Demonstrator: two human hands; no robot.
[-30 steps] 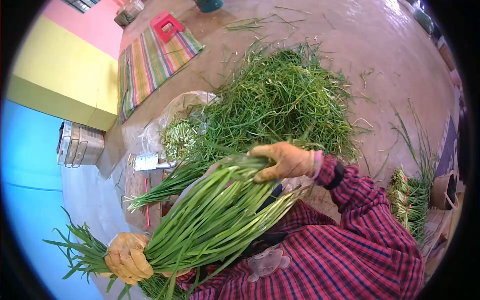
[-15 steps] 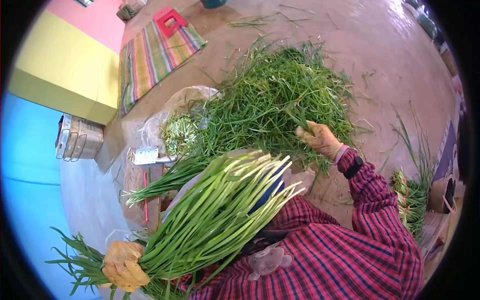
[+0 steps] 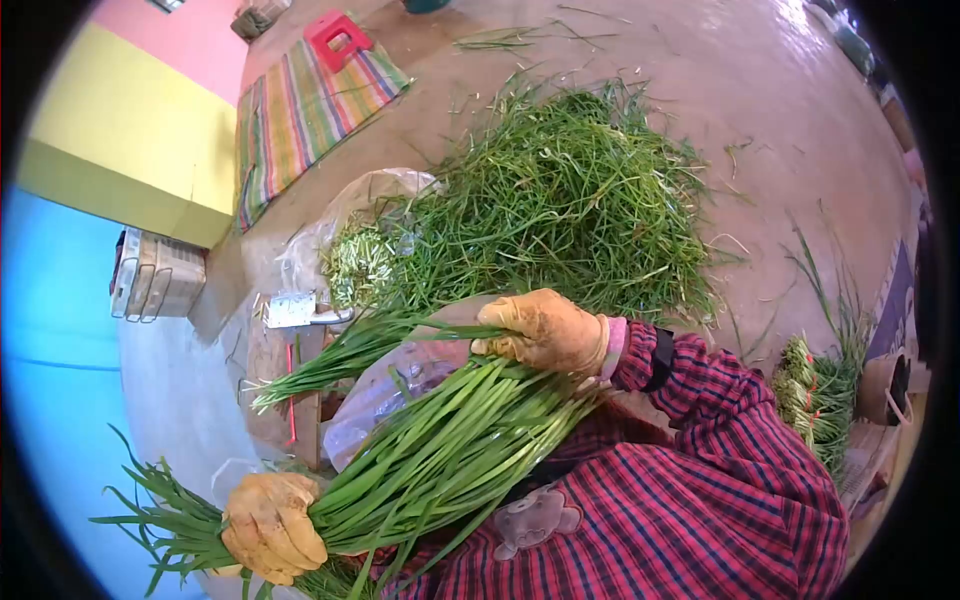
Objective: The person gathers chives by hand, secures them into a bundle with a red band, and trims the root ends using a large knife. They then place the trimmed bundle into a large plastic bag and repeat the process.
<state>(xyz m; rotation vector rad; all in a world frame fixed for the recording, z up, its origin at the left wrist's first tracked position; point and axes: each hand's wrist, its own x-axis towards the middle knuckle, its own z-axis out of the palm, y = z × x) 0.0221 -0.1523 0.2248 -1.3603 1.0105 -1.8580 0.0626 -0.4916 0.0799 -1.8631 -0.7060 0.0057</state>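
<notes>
A large bunch of garlic chives lies across my lap, leaves to the lower left and stems to the upper right. My left hand, in a stained yellowish glove, is wrapped round its leafy end. My right hand, gloved alike with a pink cuff, is closed over the upper edge near the stem end. A few green blades stick out leftward from its fingers; the palm side is hidden. Beyond it, a smaller bundle of chives rests on a wooden board near a cleaver.
A wide heap of loose green leaves covers the floor ahead. Cut pale stem pieces sit by a clear plastic bag. Tied bundles lie at right. A red stool stands on a striped mat behind.
My right hand has come from the leaf heap, leftward and down, onto the bunch's stem end. The bunch's upper stems now lie lower under it. My left hand has shifted slightly right.
</notes>
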